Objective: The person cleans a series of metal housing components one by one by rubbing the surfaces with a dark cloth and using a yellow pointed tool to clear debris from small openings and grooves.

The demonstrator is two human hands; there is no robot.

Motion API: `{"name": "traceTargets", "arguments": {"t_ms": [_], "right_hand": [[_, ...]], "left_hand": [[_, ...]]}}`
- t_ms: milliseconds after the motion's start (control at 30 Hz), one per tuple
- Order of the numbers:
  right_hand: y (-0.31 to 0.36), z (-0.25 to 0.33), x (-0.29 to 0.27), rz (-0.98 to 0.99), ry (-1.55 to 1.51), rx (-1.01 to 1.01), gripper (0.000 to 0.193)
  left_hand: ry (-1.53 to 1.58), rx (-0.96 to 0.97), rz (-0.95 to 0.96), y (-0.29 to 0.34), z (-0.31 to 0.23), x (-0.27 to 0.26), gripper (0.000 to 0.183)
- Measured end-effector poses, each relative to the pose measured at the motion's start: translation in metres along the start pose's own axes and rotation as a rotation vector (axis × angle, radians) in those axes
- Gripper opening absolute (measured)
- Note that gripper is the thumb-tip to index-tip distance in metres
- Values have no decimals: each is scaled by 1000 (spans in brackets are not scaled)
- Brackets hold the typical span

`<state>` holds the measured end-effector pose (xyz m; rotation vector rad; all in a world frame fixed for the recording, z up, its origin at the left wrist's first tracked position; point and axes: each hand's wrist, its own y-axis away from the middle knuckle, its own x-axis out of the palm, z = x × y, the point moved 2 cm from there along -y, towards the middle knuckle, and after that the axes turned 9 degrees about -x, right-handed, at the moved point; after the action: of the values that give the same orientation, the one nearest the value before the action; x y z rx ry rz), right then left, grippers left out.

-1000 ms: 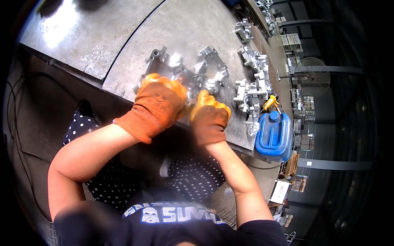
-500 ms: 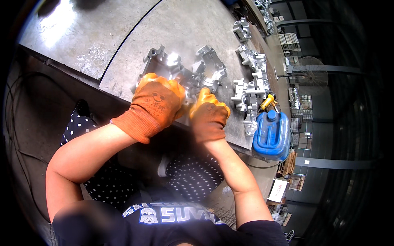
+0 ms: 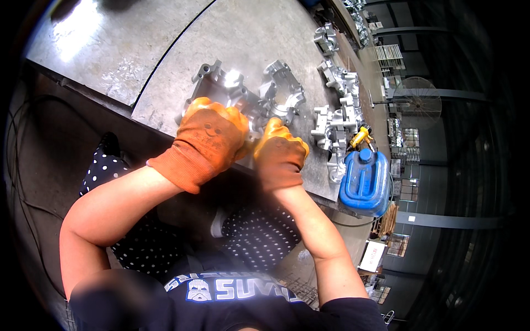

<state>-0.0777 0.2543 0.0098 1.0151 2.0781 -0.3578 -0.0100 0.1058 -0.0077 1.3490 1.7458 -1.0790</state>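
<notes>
Gloved left hand [image 3: 212,135]: fingers curled over the near side of the left aluminium casting [image 3: 229,91], apparently grasping its edge; fingertips hidden. Gloved right hand [image 3: 282,157]: just right of it, fingers folded, thumb uppermost near the casting's near right end; palm turned out of view, so cannot tell whether it grips anything.

Left casting lies at the near edge of the metal table [image 3: 259,33], in front of the person; placement probably keeps it within short reach, elbows bent. Left hand's hold presumably steadies the part against sliding. Ring-shaped casting [image 3: 269,90] sits just beyond the right hand, beside the left casting; contact between the two not clear. More castings [image 3: 346,113] stand in a row to the right, perhaps set aside to leave working room. Blue jerry can [image 3: 364,185] at the near right corner; yellow-handled tool [image 3: 361,137] just beyond it.
</notes>
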Motion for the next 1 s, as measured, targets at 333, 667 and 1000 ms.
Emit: {"name": "traceTargets", "arguments": {"t_ms": [333,667,1000], "right_hand": [[-7,0,-14,75,63,-123,18],[-18,-12,-30,241,-137,-375,17],[-45,-29,-34,464,-362,-703,16]], "left_hand": [[-37,50,8,-7,-2,8,34],[-67,102,-24,-12,11,-3,39],[-64,311,63,-27,51,-20,41]]}}
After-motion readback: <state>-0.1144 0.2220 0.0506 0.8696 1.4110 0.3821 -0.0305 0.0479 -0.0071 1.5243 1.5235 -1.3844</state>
